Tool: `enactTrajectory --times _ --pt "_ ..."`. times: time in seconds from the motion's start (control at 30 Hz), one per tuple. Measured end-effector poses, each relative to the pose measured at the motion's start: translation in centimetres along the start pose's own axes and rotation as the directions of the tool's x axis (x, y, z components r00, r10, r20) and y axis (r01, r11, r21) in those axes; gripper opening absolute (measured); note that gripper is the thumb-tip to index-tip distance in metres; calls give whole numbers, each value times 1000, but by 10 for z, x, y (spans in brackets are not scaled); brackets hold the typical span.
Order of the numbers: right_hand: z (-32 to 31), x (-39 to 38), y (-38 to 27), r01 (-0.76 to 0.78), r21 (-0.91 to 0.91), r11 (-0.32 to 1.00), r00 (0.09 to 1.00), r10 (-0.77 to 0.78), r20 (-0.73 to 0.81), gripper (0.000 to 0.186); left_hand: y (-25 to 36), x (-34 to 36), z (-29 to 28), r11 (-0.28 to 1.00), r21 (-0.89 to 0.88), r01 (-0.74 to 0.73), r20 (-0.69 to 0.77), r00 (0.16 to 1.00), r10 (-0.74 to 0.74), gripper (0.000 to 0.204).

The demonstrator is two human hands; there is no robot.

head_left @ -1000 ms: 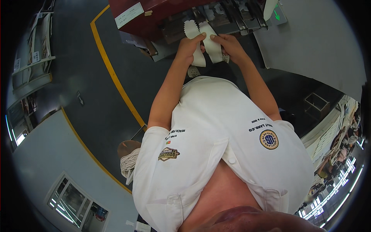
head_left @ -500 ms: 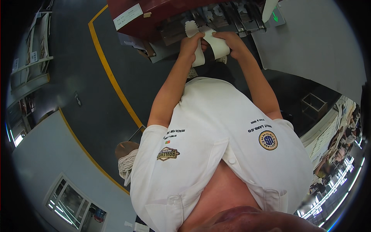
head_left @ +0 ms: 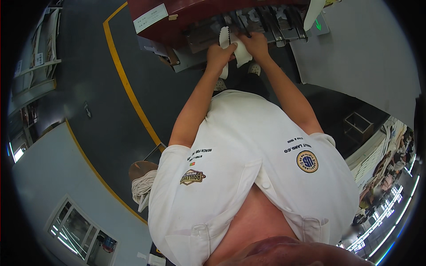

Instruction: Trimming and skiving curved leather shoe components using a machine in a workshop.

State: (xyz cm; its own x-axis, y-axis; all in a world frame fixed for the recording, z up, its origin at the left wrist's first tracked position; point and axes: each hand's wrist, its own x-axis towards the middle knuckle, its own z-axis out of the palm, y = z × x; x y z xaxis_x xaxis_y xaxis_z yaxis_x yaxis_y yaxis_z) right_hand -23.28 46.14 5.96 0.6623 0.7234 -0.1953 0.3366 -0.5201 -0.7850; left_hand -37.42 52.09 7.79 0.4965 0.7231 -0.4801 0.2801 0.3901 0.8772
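Observation:
In front of the dark red machine [head_left: 186, 20], my two hands are close together at its open lower front. My left hand [head_left: 219, 57] is closed on a narrow white strip [head_left: 224, 36] with a scalloped edge, its far end pointing at the machine. My right hand [head_left: 256, 48] grips a wider white piece [head_left: 242, 54] that hangs in a curve between my hands. Both look thin and flexible, like fabric or soft sheet; whether they join under my fingers is hidden. Beyond my right hand, dark metal bars [head_left: 273, 26] stick out of the machine.
A pale grey panel [head_left: 350, 48] stands at the right, with a green arrow sign [head_left: 318, 25] at its top. A yellow line [head_left: 126, 84] runs along the dark floor to the left. Behind my left side is a bundle of white cord [head_left: 144, 186]; an open metal frame [head_left: 358, 123] sits at right.
My right hand has moved up and left, closer to the machine and my left hand. The white pieces have turned more edge-on and drawn nearer together.

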Motion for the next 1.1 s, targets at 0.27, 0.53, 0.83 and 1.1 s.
enactTrajectory --times 0.27,0.53,0.83,1.1 --pt "-4 -30 0 9 77 997 999 -6 -42 48 -1 -2 5 925 373 -81 -124 983 136 40" --pt "-1 -23 -3 44 -34 998 996 -46 -72 48 8 6 -4 883 462 -86 -74 988 135 40" --pt "1 -18 -6 94 -114 989 986 -108 -124 47 -1 18 -4 819 552 -158 -81 967 240 45" --pt "5 -17 -10 132 -209 969 967 -173 -189 46 3 20 -3 809 569 -150 -105 962 252 43"
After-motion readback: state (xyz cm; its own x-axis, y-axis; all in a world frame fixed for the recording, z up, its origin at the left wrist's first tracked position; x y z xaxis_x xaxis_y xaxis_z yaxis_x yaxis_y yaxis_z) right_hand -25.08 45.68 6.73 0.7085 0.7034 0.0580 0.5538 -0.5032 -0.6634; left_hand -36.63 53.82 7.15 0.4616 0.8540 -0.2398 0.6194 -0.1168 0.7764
